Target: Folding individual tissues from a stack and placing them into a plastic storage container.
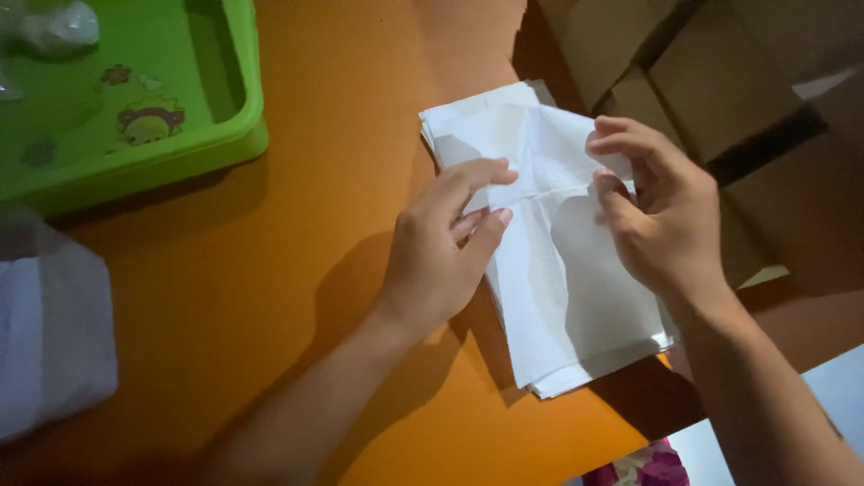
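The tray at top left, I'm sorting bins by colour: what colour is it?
Bright green tray, with small cartoon pictures printed inside; the head view shows it.

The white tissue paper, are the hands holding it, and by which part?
Yes. Both hands pinch the top sheet of the tissue paper near its middle fold: the left hand at its left side, the right hand at its right edge.
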